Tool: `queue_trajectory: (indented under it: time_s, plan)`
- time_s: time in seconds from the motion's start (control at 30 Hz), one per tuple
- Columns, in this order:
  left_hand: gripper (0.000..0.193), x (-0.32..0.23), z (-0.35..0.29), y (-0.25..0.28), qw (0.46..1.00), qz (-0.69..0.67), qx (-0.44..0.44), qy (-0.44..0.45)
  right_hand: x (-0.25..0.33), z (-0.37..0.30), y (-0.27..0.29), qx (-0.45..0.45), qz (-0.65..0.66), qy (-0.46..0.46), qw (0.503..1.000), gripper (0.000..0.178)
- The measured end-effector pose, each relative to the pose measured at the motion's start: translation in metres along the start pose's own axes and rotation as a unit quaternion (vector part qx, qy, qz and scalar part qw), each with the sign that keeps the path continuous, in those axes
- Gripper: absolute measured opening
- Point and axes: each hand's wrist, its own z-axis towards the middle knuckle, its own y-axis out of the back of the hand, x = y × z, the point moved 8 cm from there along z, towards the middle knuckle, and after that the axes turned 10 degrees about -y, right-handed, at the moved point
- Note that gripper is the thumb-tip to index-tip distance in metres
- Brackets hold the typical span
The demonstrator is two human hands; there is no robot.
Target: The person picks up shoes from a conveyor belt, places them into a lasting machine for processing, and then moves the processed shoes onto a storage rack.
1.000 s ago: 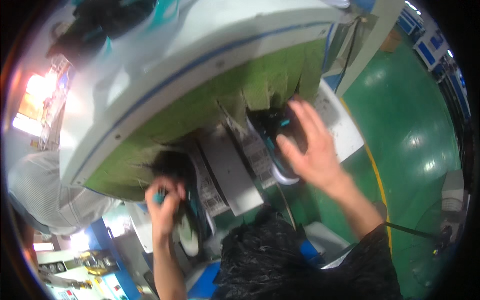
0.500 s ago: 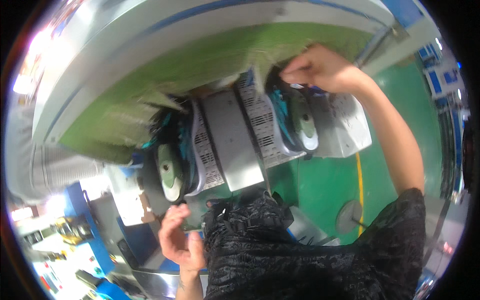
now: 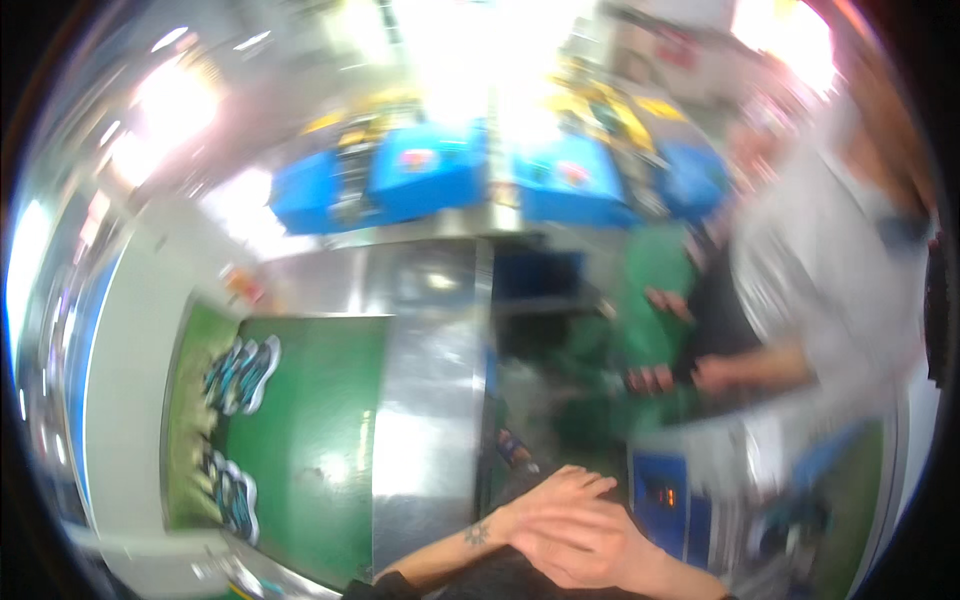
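My left hand (image 3: 572, 482), with a dark mark on its wrist, reaches in from the lower left, fingers stretched to the right. My right hand (image 3: 590, 545) comes from the lower right and lies across the left one, its fingers extended and touching it. I see nothing held in either; the overlap hides part of the left palm. To the left, several black and teal sneakers with white soles stand in two groups, a farther one (image 3: 245, 378) and a nearer one (image 3: 236, 500), beside the green-lined opening (image 3: 185, 400) of a pale machine.
A shiny metal surface (image 3: 425, 430) runs lengthwise left of my hands. Blue bins (image 3: 428, 172) line a bench at the back. At the right a person in a grey shirt (image 3: 825, 240) stands close, near a blue control panel (image 3: 660, 500). Much is blurred.
The view has swung away from the two shoes under the green-lined hood. My right hand has left the shoe it was at, and both hands have come together low in front of me.
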Motion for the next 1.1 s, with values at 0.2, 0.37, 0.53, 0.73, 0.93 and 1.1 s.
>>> queue_trajectory:
  time_s: [0.2, 0.37, 0.53, 0.73, 0.93, 1.1]
  plan:
    - [0.026, 0.122, -0.307, 0.080, 0.745, 0.010, -0.551, 0.375, -0.179, 0.037, -0.193, 0.327, -0.238, -0.195, 0.893, 0.021]
    - [0.024, 0.066, -0.529, 0.036, 0.347, 0.197, -0.737, 0.545, -0.092, 0.070, -0.323, 0.517, 0.029, -0.317, 0.794, 0.030]
    - [0.044, 0.074, -0.618, -0.052, 0.205, 0.303, -0.573, 0.733, -0.013, 0.162, -0.511, 0.541, -0.051, 0.119, 0.831, 0.055]
    - [0.043, 0.072, -0.638, -0.089, 0.162, 0.274, -0.571, 0.757, 0.235, 0.098, -0.773, 0.618, -0.016, 0.437, 0.653, 0.083]
    - [0.039, 0.113, -0.649, -0.114, 0.207, 0.253, -0.592, 0.737, 0.229, 0.010, -0.911, 0.534, -0.100, 0.483, 0.686, 0.052]
    - [0.038, 0.107, -0.656, -0.098, 0.158, 0.281, -0.585, 0.744, 0.094, 0.026, -0.822, 0.715, -0.117, 0.350, 0.593, 0.064]
